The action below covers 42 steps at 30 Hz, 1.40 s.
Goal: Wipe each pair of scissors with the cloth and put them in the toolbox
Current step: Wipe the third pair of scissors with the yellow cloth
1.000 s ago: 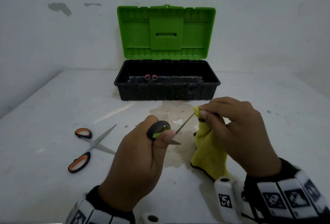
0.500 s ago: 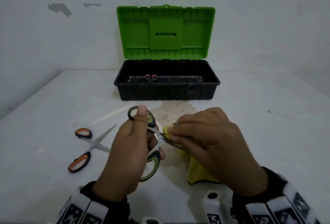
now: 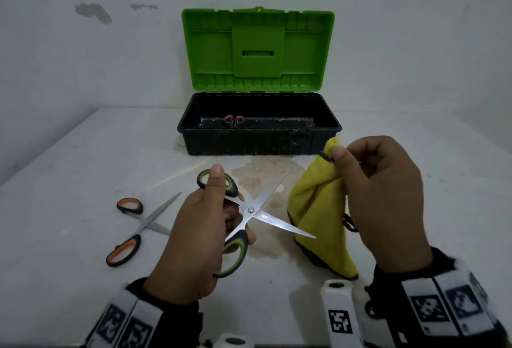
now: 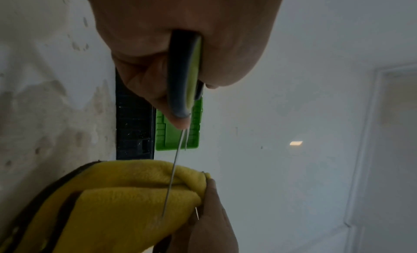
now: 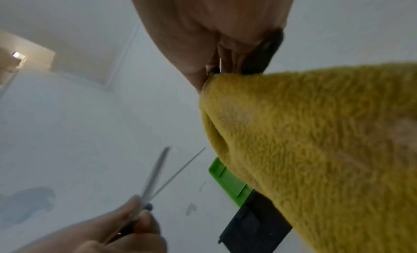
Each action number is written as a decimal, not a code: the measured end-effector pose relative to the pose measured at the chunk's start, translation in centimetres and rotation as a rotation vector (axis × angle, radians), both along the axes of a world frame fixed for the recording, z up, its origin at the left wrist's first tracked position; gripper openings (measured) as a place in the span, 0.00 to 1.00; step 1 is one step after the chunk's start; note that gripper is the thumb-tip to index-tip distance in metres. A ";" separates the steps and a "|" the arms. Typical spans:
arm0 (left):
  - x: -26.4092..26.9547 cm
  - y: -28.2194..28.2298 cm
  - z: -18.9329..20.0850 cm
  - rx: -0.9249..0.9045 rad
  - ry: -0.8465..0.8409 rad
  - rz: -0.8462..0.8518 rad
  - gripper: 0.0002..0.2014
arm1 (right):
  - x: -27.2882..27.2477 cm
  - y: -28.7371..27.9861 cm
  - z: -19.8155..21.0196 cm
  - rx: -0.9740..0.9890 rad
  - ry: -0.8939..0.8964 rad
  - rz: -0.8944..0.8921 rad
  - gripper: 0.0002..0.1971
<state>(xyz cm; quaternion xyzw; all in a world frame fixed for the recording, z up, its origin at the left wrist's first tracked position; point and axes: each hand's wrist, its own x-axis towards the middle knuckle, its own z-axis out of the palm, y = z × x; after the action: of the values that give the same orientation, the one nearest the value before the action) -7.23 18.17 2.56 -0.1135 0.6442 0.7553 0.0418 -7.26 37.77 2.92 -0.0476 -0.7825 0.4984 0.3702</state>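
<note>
The green-and-black-handled scissors (image 3: 243, 216) are held above the table's near middle, blades spread wide in an X. The yellow cloth (image 3: 318, 217) hangs bunched just to their right, its lower end near the table. The orange-handled scissors (image 3: 135, 227) lie open toward the table's left edge, and the toolbox (image 3: 259, 137), black with its green lid upright, stands at the far edge with pink-handled scissors (image 3: 234, 120) inside.

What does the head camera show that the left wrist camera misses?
Only the head view shows the orange-handled scissors lying on the table, the pink-handled pair inside the toolbox, and the green-handled scissors' open blades. Only the left wrist view shows those blades edge-on, against the yellow cloth. Both show the left hand gripping the handles and the right hand pinching the cloth.
</note>
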 end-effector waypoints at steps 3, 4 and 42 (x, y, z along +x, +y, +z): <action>0.0 0.5 0.0 0.005 0.004 -0.003 0.27 | 0.7 -1.5 0.2 -0.146 -0.070 0.134 0.08; 0.0 0.6 0.0 0.015 0.006 -0.005 0.27 | 1.1 -2.0 0.3 -0.184 -0.102 0.205 0.09; 0.8 0.4 -0.5 -0.100 0.232 -0.138 0.39 | -0.7 0.5 -1.9 0.024 -0.135 0.112 0.12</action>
<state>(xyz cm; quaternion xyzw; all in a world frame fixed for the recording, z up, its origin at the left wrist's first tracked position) -6.46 18.60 2.10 0.0172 0.6879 0.7255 0.0130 -7.96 38.32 0.97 -0.0329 -0.8130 0.5044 0.2890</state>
